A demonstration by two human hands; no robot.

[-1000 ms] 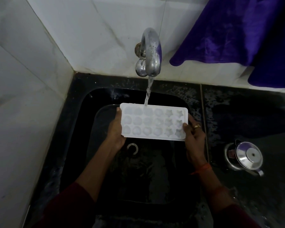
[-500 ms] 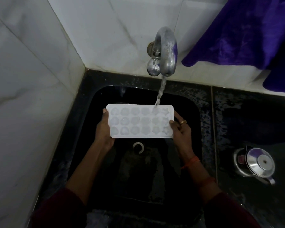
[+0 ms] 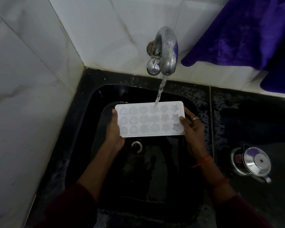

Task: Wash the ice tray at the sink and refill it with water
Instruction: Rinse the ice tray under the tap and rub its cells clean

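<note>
A white ice tray (image 3: 148, 119) with rows of shaped cells is held level over the black sink (image 3: 95, 99). My left hand (image 3: 114, 129) grips its left end, thumb on the rim. My right hand (image 3: 192, 127), with a ring on one finger, grips the right end. Water runs from the steel tap (image 3: 167, 50) in a thin stream (image 3: 160, 89) and lands in a cell of the tray's far row, right of the middle. The drain (image 3: 136, 146) shows below the tray.
White tiled walls close in on the left and behind the sink. A purple cloth (image 3: 247, 30) hangs at the upper right. A steel kettle (image 3: 252, 162) stands on the wet black counter (image 3: 253, 120) to the right of the sink.
The tray has shifted sideways under the stream, so the water now falls into a cell further right than a second ago. Both hands keep their grip.
</note>
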